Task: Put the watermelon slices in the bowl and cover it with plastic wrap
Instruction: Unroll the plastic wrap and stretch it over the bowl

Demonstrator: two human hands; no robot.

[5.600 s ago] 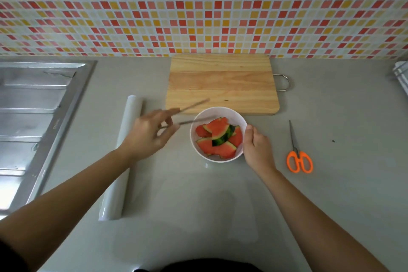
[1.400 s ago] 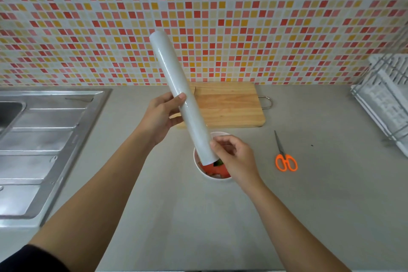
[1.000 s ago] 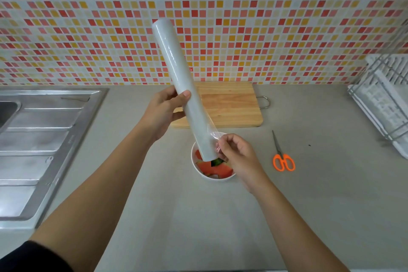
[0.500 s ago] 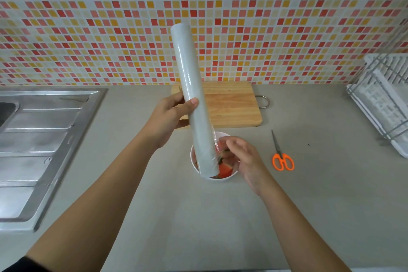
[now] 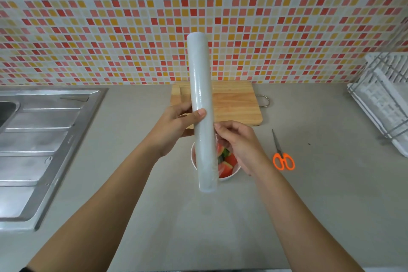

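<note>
Left hand [image 5: 176,127] gripped plastic wrap roll [image 5: 202,108] upright | right hand [image 5: 239,142] apparently pinched its loose film edge (hard to see) | watermelon slices [image 5: 227,162] sat in bowl [image 5: 230,176] below, on counter [image 5: 309,205]

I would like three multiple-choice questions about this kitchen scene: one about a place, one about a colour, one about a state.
1. Where do the scissors lie?
A. in the sink
B. on the counter, right of the bowl
C. on the cutting board

2. What colour are the scissor handles?
A. orange
B. blue
C. black

3. How is the plastic wrap roll now?
A. lying on the counter
B. standing in the dish rack
C. held in the air over the bowl

Key: 1 B, they rest on bare counter; 2 A, both loops are orange; 3 C, the left hand grips it, the right hand touches it.
</note>
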